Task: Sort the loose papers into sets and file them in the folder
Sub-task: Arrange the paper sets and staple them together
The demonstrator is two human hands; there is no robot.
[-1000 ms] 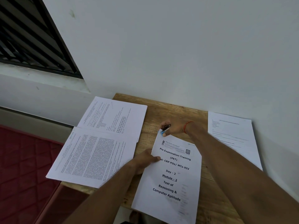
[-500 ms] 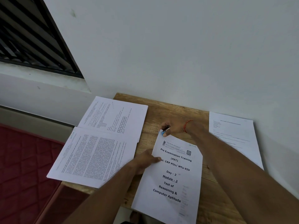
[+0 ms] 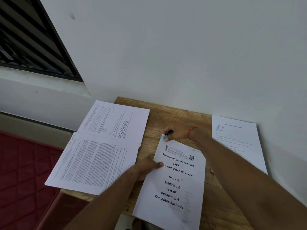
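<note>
**A:** What are the papers lying on?

**B:** A small wooden table [image 3: 167, 115] with pale, visible grain, set against a plain white wall [image 3: 182, 47]. The title-page set [image 3: 176, 193] lies down its middle. Its sheets are smooth, white and rectangular, with bold black print headed "Pre Examination Training". Its near end overhangs the table's front edge.

**A:** And the hands?

**B:** The right hand [image 3: 177, 133], with a red thread [image 3: 191, 132] round the wrist, is curled at the set's far left corner. Its fingers pinch a small blue-and-black object [image 3: 166, 136] that touches that corner. The left hand [image 3: 147, 166] rests on the set's left edge, one digit laid flat on the page.

**A:** Other sheets?

**B:** A dense-text sheet [image 3: 94, 163] overlaps the near edge of a sheet with a printed grid [image 3: 116, 120]. Both hang off the table's left side. A faintly printed sheet [image 3: 237, 140] lies by the wall on the right, apart from the set, and the right forearm covers its near corner.

**A:** What can't you make out?

**B:** I can't tell what the blue-and-black object is, because it's tiny and mostly under the fingers. The left hand's other fingers are hidden, so I can't tell whether it grips the edge or only presses. The set's far right corner looks slanted, either folded or cut. The small print is unreadable. A red quilted surface [image 3: 25, 171] with diamond stitching and a dark slatted window [image 3: 29, 44] are both cut off at the left.
</note>
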